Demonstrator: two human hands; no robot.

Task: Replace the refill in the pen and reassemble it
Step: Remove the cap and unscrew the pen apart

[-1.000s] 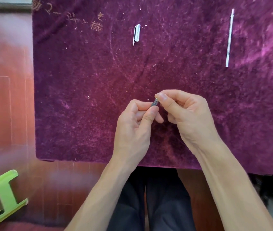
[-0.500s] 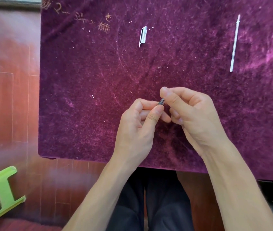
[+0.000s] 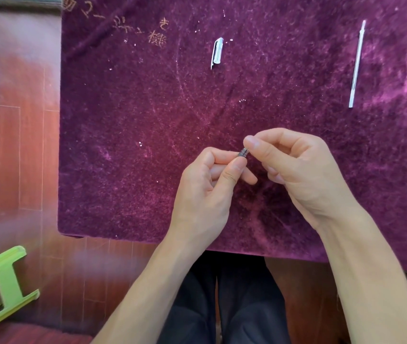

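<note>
While both thumbs and forefingers pinched a short dark pen part [image 3: 243, 153] between the left hand [image 3: 206, 192] and right hand [image 3: 296, 170], a cap [image 3: 217, 53] and refill [image 3: 356, 64] lay well apart on the cloth [image 3: 135, 145]; a green stool [image 3: 1, 286] stood beside.

Work surface and surroundings, viewed from above.
Table covered by a purple velvet cloth [image 3: 128, 150], gold embroidered characters [image 3: 157, 38] near its far-left corner. Reddish-brown wood plank floor [image 3: 18, 155] at left. Green plastic stool [image 3: 1, 281] at lower left, partly out of view.
</note>
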